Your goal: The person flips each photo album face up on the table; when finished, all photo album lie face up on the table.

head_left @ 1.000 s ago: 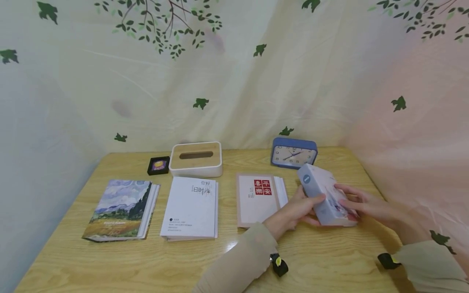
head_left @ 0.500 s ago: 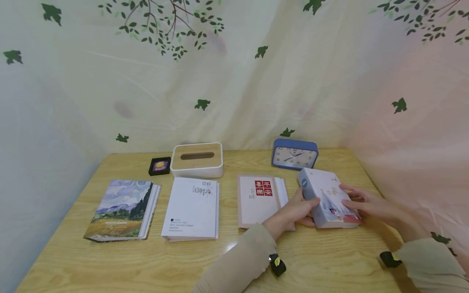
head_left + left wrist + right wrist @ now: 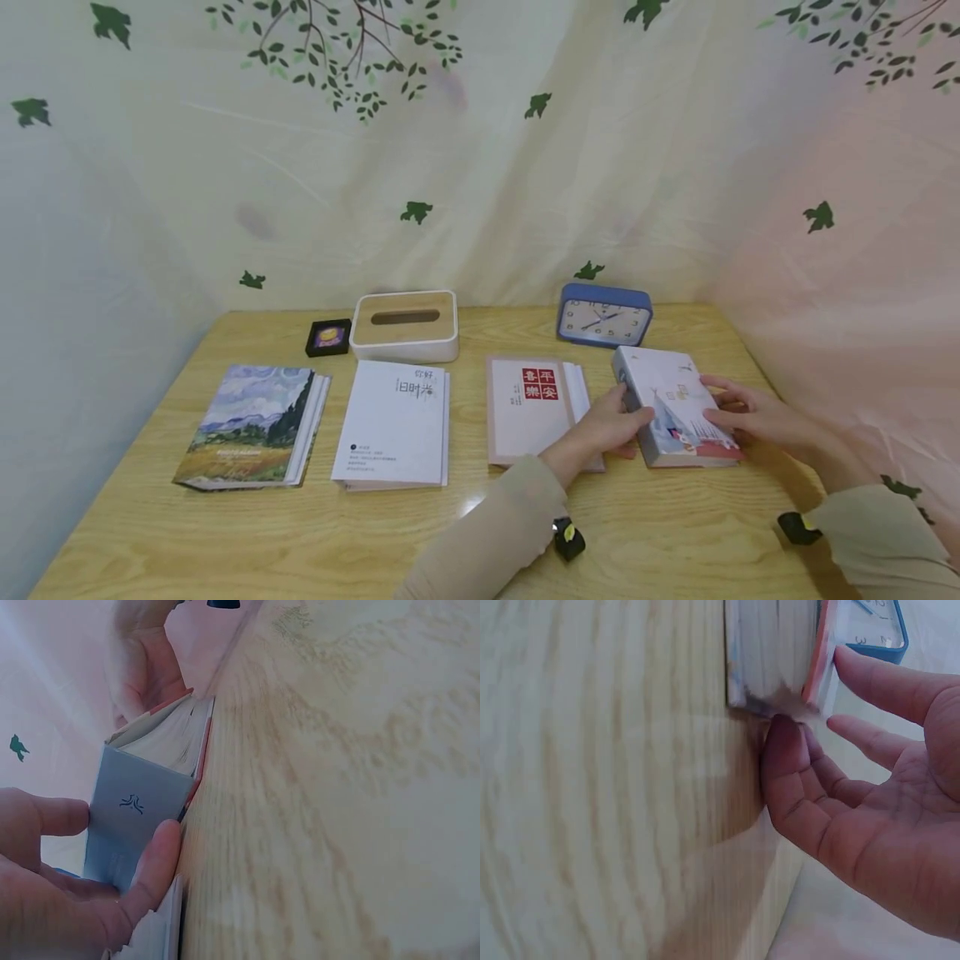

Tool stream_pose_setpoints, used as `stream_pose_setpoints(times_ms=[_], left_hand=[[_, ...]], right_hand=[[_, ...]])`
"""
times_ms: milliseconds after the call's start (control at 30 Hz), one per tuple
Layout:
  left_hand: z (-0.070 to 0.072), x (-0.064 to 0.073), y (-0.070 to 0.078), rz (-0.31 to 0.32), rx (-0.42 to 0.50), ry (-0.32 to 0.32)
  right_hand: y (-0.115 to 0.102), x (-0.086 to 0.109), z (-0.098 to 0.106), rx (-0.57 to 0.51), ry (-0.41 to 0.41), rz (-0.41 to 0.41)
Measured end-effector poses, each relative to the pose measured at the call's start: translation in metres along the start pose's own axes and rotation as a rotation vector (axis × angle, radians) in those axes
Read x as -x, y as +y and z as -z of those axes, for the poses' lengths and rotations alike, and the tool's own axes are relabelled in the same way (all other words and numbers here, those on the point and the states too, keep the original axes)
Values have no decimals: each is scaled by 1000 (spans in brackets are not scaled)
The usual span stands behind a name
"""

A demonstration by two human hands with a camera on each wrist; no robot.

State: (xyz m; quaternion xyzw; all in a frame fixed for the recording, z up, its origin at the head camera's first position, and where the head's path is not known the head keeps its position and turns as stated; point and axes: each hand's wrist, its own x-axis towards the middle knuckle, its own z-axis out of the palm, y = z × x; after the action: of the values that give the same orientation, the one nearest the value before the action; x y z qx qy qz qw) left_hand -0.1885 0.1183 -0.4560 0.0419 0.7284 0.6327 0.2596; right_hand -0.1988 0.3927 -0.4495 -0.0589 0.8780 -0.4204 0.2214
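Observation:
A thick photo album with a pale blue and white cover and a red lower edge lies at the table's right side, its grey-blue spine facing left. My left hand holds that spine; the left wrist view shows thumb and fingers spread across the spine from edge to edge. On the opposite side, my right hand holds the open-page side. In the right wrist view two of its fingertips touch the cover's edge, while curled fingers sit low beside the page block.
Left of it lie a red-lettered album, a white album and a landscape-painted album. Behind stand a blue alarm clock, a tissue box and a small black-framed item. A leaf-print curtain surrounds the table.
The album has tipped down from a tilted pose to lie flat, its cover now facing up. Both hands have stayed at its sides, and the left fingers have slid slightly out from underneath.

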Motion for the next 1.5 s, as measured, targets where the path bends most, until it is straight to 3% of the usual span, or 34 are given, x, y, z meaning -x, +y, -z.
stream_pose_setpoints(times_ms=[700,1200,1500], left_hand=[[-1,1,-3,-33,-79,6],[0,-3,-5,-33,6,-15],[0,-2,-3,-28,1,-17]], right_hand=[[2,1,-2,-42,13,2],[1,3,0,-31,19,1],[4,1,-2,-91,9,11]])
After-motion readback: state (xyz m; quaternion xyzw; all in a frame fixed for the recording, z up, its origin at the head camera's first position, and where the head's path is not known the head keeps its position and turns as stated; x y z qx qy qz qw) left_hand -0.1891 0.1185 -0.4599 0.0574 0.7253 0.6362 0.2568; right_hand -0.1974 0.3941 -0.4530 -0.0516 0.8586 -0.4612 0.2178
